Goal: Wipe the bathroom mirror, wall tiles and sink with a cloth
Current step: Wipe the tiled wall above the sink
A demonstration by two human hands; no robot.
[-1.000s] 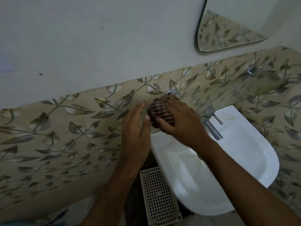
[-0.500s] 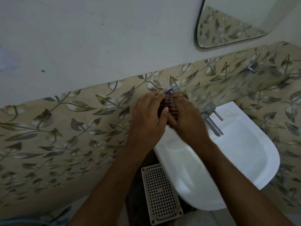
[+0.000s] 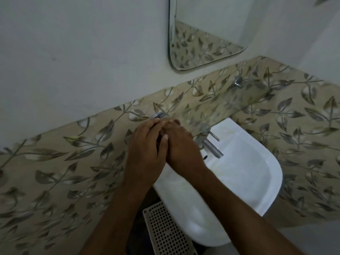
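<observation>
Dark cloth (image 3: 159,139), barely visible, sits squeezed between left hand (image 3: 145,153) and right hand (image 3: 181,146), probably wringing it over the sink (image 3: 257,181) at its ten o'clock rim.

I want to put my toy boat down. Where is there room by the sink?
The white sink has bare basin below the tap and toward its right rim. It is crowded at its left back corner, where the left hand and right hand press together.
</observation>
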